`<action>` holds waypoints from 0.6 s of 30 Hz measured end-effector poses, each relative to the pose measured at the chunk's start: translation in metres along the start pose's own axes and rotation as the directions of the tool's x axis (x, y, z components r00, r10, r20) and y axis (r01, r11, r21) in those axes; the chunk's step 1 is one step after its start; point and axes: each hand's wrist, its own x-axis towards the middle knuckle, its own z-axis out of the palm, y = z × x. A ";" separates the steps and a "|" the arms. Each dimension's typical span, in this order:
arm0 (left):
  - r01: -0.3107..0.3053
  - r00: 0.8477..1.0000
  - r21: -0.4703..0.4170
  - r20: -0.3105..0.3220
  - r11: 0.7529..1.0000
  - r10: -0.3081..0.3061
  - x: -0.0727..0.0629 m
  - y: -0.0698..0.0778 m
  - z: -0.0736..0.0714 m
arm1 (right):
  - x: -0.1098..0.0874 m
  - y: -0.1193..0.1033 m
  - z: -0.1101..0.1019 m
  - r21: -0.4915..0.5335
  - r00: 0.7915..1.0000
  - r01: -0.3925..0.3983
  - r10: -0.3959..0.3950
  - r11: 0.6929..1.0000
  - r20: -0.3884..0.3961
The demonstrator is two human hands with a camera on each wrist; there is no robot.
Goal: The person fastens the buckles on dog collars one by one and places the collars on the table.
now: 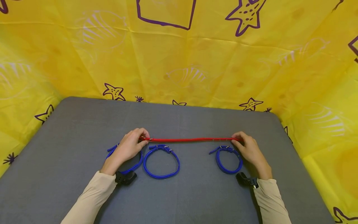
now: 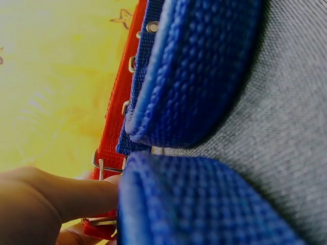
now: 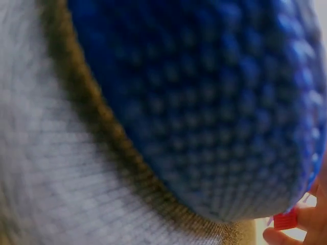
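Observation:
A red buckled strap, like a pet collar (image 1: 184, 140), is stretched straight from side to side between both hands. At its buckle end, my left hand (image 1: 130, 146) pinches it; the left wrist view shows thumb and fingers by the metal buckle (image 2: 102, 164). My right hand (image 1: 250, 151) pinches the opposite end, whose red tip (image 3: 285, 220) peeks out in the right wrist view. Three blue collars lie looped on the table: one (image 1: 131, 169) partly hidden under the left forearm, a second (image 1: 161, 176) just right of it, and another (image 1: 227, 170) beside the right hand.
A grey cloth-covered table (image 1: 179, 199) spreads beneath everything. Yellow printed sheeting (image 1: 156, 62) stands behind it and along both sides. Close blue webbing fills much of the left wrist view (image 2: 204, 66) and right wrist view (image 3: 214, 112).

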 end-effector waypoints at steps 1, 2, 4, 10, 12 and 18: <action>-0.003 1.000 -0.004 -0.005 1.000 0.003 0.000 0.000 0.000 | 0.000 0.000 0.000 -0.006 1.000 0.009 -0.009 1.000 -0.002; -0.008 1.000 -0.007 -0.010 1.000 0.007 0.000 0.000 0.000 | 0.000 0.000 0.000 -0.018 1.000 0.021 -0.021 1.000 -0.004; -0.012 1.000 -0.015 -0.019 1.000 0.012 0.000 -0.001 0.000 | 0.000 0.000 0.000 -0.038 0.999 0.039 -0.039 0.999 -0.004; -0.026 0.999 -0.041 -0.022 0.999 0.025 -0.001 -0.001 0.000 | -0.001 0.001 0.002 -0.073 0.997 0.068 -0.069 0.995 -0.016; -0.034 0.999 -0.049 -0.010 0.998 0.034 -0.001 -0.001 0.000 | -0.001 0.001 0.003 -0.074 0.997 0.072 -0.074 0.995 -0.028; -0.032 0.997 -0.080 0.062 0.996 0.037 -0.003 0.002 -0.001 | -0.002 0.001 0.003 -0.078 0.998 0.048 -0.051 0.996 -0.036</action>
